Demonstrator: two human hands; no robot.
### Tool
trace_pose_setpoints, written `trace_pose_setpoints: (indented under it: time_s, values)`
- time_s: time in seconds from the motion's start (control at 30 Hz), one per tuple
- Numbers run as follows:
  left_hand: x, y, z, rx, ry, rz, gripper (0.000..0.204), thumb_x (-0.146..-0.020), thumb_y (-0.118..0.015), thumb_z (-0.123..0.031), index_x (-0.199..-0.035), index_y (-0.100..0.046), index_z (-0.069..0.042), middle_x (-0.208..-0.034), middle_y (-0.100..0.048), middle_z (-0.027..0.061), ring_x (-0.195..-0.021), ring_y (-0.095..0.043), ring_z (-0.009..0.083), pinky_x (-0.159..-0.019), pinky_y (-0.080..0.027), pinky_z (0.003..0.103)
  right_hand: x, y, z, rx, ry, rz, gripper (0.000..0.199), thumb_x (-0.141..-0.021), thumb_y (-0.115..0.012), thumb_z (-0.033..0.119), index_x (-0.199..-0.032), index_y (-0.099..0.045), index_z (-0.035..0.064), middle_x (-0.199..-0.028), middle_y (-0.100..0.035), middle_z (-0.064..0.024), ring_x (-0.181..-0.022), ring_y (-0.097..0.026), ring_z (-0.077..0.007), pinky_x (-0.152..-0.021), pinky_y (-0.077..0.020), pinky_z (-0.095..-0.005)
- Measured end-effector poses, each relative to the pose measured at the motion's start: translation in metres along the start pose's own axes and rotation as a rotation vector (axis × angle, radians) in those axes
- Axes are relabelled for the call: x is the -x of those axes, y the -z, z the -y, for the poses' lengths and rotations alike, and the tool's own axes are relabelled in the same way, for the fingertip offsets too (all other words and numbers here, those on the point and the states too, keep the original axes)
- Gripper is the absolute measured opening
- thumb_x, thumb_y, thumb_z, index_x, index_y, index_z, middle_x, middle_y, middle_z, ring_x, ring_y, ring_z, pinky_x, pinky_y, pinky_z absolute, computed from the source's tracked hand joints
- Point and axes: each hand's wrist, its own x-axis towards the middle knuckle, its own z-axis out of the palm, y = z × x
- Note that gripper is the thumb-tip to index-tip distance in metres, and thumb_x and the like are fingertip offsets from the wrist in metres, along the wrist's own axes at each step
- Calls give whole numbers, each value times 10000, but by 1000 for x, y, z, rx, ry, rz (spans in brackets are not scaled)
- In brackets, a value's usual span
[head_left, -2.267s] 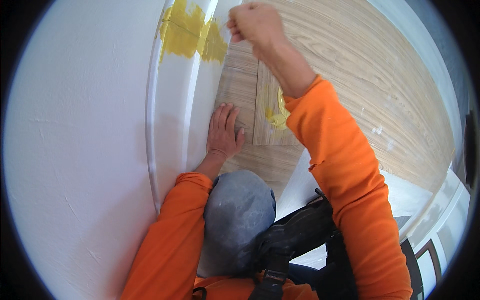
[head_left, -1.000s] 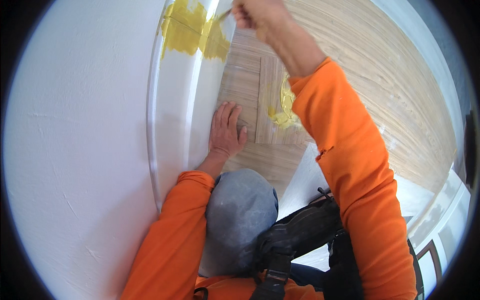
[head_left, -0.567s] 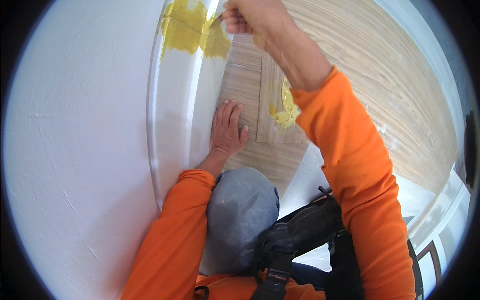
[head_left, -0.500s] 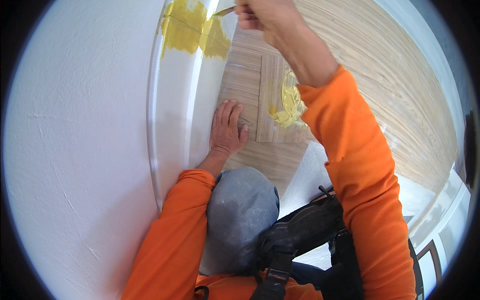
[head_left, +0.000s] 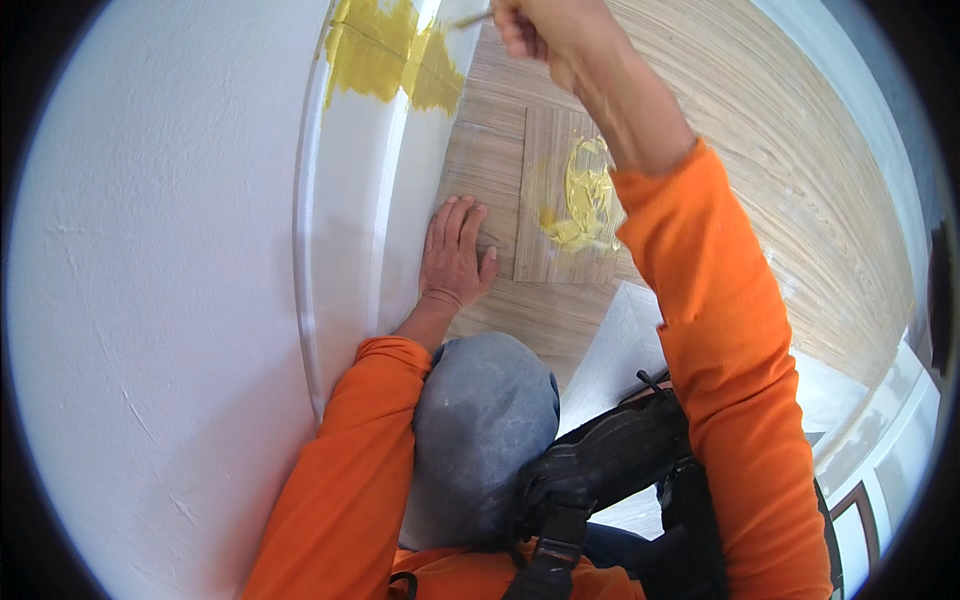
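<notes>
At the top of the view my right hand [head_left: 550, 32] is closed around a putty knife [head_left: 470, 19], whose thin blade points left toward the white baseboard [head_left: 350, 230]. A patch of yellow putty [head_left: 385, 55] spreads over the baseboard across a thin joint line. My left hand [head_left: 457, 255] lies flat with fingers stretched on the wood-look floor, right beside the baseboard. Between my arms, a square piece of wood-look board [head_left: 545, 180] carries a smeared heap of yellow putty [head_left: 590, 195]; my right forearm passes close to its right edge.
A white wall [head_left: 170, 250] rises on the left. My bent knee in grey-blue cloth [head_left: 485, 420] and a black strap [head_left: 610, 450] fill the lower middle. White sheets [head_left: 625, 330] lie on the wood-look floor [head_left: 790, 180], and white panelling [head_left: 890, 440] stands at lower right.
My right hand and the putty knife have shifted slightly right and up, away from the middle of the putty patch. My left hand stays in place.
</notes>
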Motion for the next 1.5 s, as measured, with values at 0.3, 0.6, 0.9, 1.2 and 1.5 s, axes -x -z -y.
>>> trace_pose_setpoints:
  time_s: [0.3,0.6,0.9,1.2,1.5]
  values:
    - [-6,0,-6,2,-30,-15,683,-895,-655,-236,-1518,-448,-50,-1583,-402,188,-1516,-328,413,-1279,-266,542,-22,-26,-32,-69,-86,-10,118,-851,-721,69,-758,-677,11,-699,-665,-74,-571,-609,-153,-516,-498,-298]
    - [-6,1,-5,8,-5,0,686,-888,-662,-226,-1514,-445,-49,-1579,-407,187,-1518,-322,417,-1278,-258,537,41,-27,-61,-180,-231,-112,129,-815,-697,44,-695,-653,31,-605,-601,-65,-545,-581,-170,-510,-452,-313]
    - [-1,0,0,-16,-18,-12,709,-882,-671,-216,-1527,-426,-54,-1587,-385,184,-1528,-304,411,-1289,-244,534,-15,10,-33,-118,-116,-183,152,-867,-697,72,-724,-666,30,-665,-642,-70,-578,-598,-160,-532,-476,-308]
    - [-5,0,-5,0,-22,0,708,-892,-662,-223,-1536,-416,-65,-1597,-377,186,-1529,-299,412,-1292,-234,536,-10,-27,-34,-100,-132,-16,153,-852,-709,87,-721,-654,29,-654,-625,-58,-584,-581,-153,-518,-458,-307]
    - [-3,-5,-2,2,-23,-16,688,-900,-651,-230,-1526,-425,-54,-1591,-388,193,-1521,-311,422,-1284,-254,545,48,-20,-30,-13,-224,-79,154,-847,-695,95,-714,-669,21,-644,-625,-65,-586,-601,-175,-548,-482,-316]
